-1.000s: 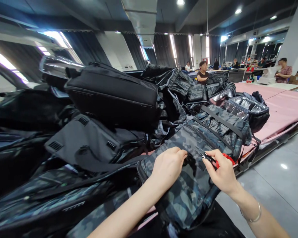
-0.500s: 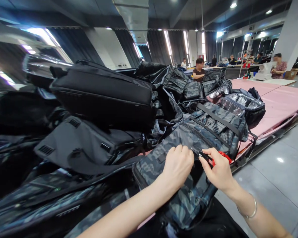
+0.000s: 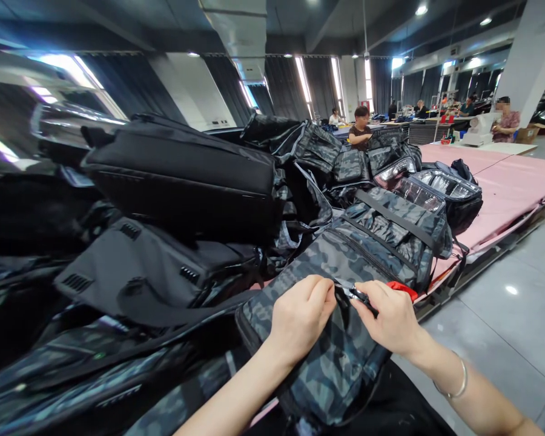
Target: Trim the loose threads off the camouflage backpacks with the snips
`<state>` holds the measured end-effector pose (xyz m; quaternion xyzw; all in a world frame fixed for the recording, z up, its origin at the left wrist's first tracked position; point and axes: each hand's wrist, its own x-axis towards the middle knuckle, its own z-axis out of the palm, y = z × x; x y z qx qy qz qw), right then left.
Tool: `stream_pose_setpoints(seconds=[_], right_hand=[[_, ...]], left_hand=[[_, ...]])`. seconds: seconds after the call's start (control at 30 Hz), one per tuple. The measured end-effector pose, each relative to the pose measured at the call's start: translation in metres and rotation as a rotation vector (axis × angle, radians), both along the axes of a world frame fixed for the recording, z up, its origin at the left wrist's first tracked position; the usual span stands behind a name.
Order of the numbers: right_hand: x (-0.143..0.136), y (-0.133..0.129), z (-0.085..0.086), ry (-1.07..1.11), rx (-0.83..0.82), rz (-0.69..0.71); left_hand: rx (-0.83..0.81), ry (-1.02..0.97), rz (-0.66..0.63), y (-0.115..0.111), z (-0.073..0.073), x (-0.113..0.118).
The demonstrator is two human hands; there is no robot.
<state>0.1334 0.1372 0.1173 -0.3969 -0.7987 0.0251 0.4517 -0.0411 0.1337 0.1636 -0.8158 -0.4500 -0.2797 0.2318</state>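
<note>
A camouflage backpack lies across the pink table in front of me. Closed in a pinch, my left hand is on its near part; what the fingertips hold is too small to make out. My right hand grips small snips with dark handles, their metal blades pointing left close to my left fingertips. A silver bangle circles the right wrist. Something red shows just behind the right hand.
Black bags and a grey panel are heaped at left. More camouflage bags lie beyond, beside a silver-lined bag. The pink tabletop runs right. One person is behind the pile; others sit farther back.
My left hand has moved left and slightly down. The snips have shifted left and now show their blades near the left fingertips. The view has shifted slightly.
</note>
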Motion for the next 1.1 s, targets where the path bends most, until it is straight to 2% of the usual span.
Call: stream_pose_setpoints(seconds=[0.13,0.23,0.47,0.73,0.83,0.9,0.97,1.03,1.1], right_hand=[[-0.004,-0.002,0.0,-0.061,0.052,-0.051],[-0.004,-0.001,0.001,-0.051,0.054,-0.025],[0.004,-0.002,0.007,0.099,-0.138,0.111],[-0.002,0.0,0.006,0.058,-0.066,0.103],[0.006,0.001,0.009,0.203,-0.104,0.116],[0.017,0.002,0.009,0.358,-0.136,0.056],[0.033,0.004,0.005,0.501,-0.157,-0.046],[0.05,0.008,-0.004,0.591,-0.185,-0.104],[0.068,0.011,-0.017,0.628,-0.223,-0.101]], left_hand=[[0.057,0.044,0.017,0.0,-0.001,0.001],[0.075,0.034,0.029,-0.001,-0.001,0.001],[-0.171,-0.222,-0.022,-0.001,0.001,-0.004],[-0.009,-0.032,0.018,-0.006,0.003,0.0],[-0.021,-0.146,-0.003,-0.01,0.011,-0.003],[-0.025,-0.253,-0.02,-0.018,0.016,-0.01],[-0.031,-0.369,-0.005,-0.033,0.015,-0.022],[-0.024,-0.533,0.065,-0.054,0.003,-0.036],[0.011,-0.773,0.191,-0.078,-0.021,-0.05]])
